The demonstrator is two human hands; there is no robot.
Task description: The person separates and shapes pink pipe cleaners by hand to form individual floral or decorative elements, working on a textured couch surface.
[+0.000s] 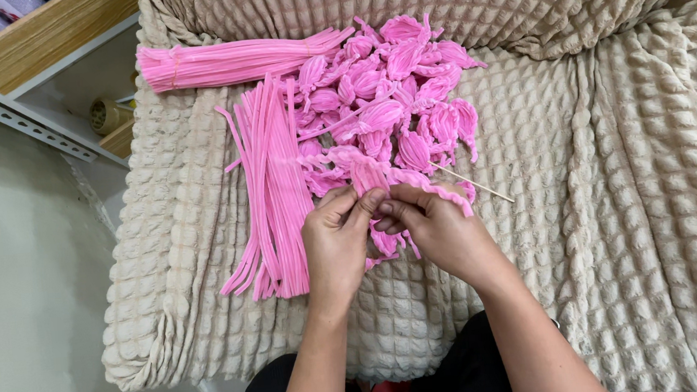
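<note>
1. Far to the left of my grip, past the edge of the beige quilted cover (643, 195), a metal shelf rail (14, 116) runs beside the pale floor.
2. Just left of my grip lies a loose sheaf of straight pink pipe cleaners (268, 186), unshaped; a tied bundle (227, 62) lies above it.
3. My left hand (334, 243) has thumb and forefinger pressed together, pinching the half-formed pink petal (369, 176).
4. My right hand (440, 230) pinches the same petal from the other side, fingertips touching my left; pink ends hang below the grip.
5. Above my grip sits the heap of finished petals (395, 99), a good many done. By my judgement, plenty of straight stems are left.
6. To the right of my grip a thin wooden stick (473, 183) pokes out.
</note>
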